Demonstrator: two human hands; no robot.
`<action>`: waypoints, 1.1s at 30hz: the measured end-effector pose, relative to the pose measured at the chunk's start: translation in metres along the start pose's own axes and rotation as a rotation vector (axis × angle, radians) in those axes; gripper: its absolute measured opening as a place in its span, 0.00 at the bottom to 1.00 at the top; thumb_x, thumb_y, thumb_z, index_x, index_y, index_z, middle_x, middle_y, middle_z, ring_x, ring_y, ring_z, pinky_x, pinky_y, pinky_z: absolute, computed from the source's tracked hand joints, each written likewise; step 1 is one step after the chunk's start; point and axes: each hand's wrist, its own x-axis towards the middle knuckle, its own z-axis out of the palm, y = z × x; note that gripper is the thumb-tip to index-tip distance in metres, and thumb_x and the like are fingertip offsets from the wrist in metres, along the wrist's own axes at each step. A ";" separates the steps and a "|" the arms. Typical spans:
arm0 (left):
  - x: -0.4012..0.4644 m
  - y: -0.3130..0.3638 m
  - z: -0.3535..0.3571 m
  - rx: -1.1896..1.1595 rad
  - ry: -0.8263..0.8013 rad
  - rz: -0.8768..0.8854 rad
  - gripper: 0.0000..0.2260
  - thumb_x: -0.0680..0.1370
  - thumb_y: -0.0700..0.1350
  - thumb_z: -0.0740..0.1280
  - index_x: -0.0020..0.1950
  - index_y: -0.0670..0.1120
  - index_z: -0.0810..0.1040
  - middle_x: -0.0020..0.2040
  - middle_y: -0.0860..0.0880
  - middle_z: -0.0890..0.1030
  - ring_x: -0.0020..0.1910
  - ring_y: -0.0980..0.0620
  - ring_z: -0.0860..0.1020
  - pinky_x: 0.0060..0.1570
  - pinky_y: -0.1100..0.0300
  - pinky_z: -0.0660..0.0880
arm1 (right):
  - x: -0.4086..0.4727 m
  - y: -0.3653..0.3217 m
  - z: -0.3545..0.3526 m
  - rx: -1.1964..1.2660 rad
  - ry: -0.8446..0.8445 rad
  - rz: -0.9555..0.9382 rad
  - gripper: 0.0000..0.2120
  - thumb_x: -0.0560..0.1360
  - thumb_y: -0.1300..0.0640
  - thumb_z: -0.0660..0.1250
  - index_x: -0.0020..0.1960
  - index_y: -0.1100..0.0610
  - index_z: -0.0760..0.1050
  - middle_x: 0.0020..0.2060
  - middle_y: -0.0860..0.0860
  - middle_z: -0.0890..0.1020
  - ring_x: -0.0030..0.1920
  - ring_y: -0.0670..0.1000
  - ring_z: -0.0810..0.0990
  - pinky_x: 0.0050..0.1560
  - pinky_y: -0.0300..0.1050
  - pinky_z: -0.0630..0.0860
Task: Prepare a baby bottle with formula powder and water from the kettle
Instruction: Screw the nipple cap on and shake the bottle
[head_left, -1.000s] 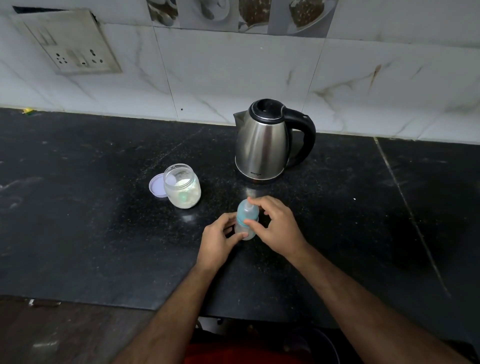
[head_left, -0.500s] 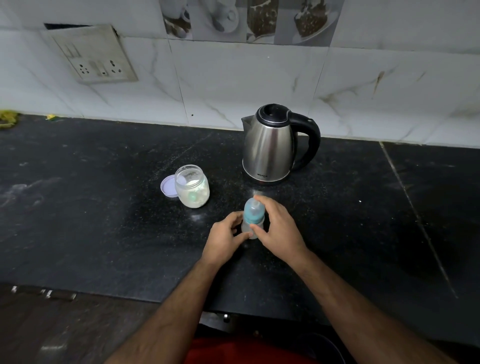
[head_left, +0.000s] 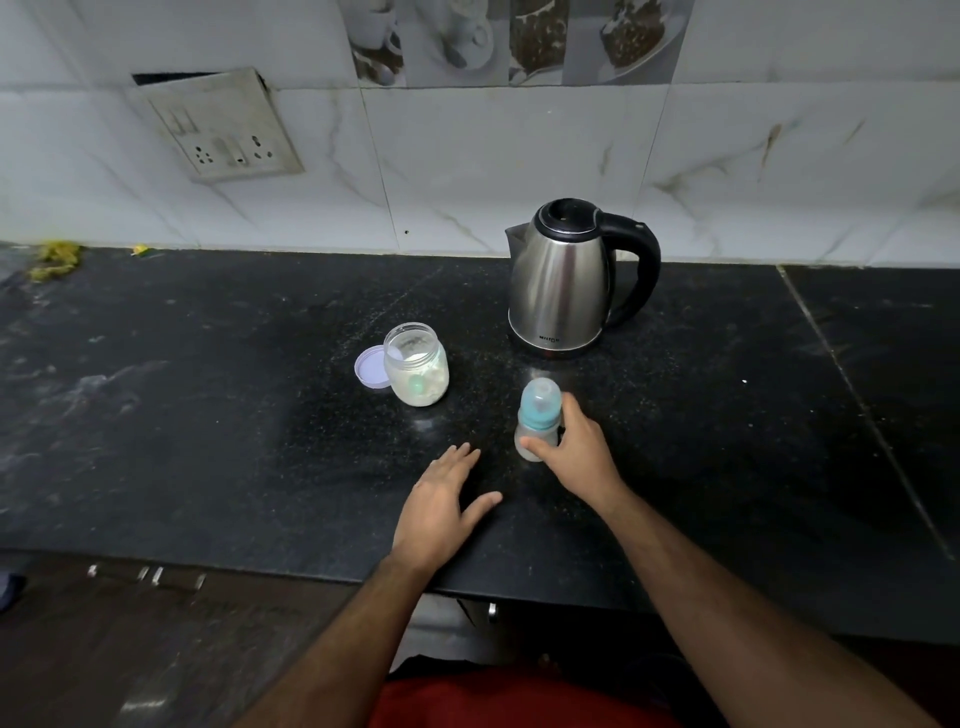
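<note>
The left hand lies flat on the black bench, fingers straight and spread, holding nothing. At its 2 o'clock the right hand curls around the upright baby bottle. The open powder jar with its lid beside it stands at 10 o'clock from the bottle, the kettle at 12.

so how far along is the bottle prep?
Looks nearly done: the baby bottle stands upright on the counter with its teal collar and cap on. Contents unclear. Right hand grips it; left hand lies flat on the counter. The kettle stands behind. Left: the powder jar is open, its lid beside it.
</note>
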 end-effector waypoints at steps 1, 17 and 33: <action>-0.002 -0.003 -0.001 0.030 -0.010 0.020 0.31 0.77 0.61 0.66 0.76 0.49 0.67 0.77 0.50 0.66 0.78 0.54 0.59 0.77 0.60 0.52 | -0.003 0.000 0.001 0.004 0.013 0.007 0.29 0.70 0.57 0.77 0.67 0.54 0.69 0.62 0.50 0.78 0.63 0.49 0.76 0.62 0.43 0.72; -0.015 -0.026 -0.001 0.322 -0.180 0.124 0.41 0.74 0.72 0.43 0.80 0.48 0.58 0.81 0.45 0.54 0.81 0.47 0.47 0.78 0.49 0.44 | -0.093 -0.002 0.003 0.103 0.146 0.085 0.38 0.70 0.52 0.76 0.74 0.48 0.60 0.63 0.47 0.77 0.62 0.48 0.77 0.64 0.55 0.76; 0.001 -0.024 0.016 0.422 -0.135 0.088 0.44 0.73 0.74 0.35 0.81 0.49 0.53 0.82 0.45 0.50 0.81 0.47 0.42 0.78 0.47 0.40 | -0.076 -0.062 -0.080 0.697 0.272 0.031 0.43 0.77 0.62 0.69 0.77 0.36 0.46 0.57 0.50 0.80 0.55 0.50 0.84 0.50 0.60 0.82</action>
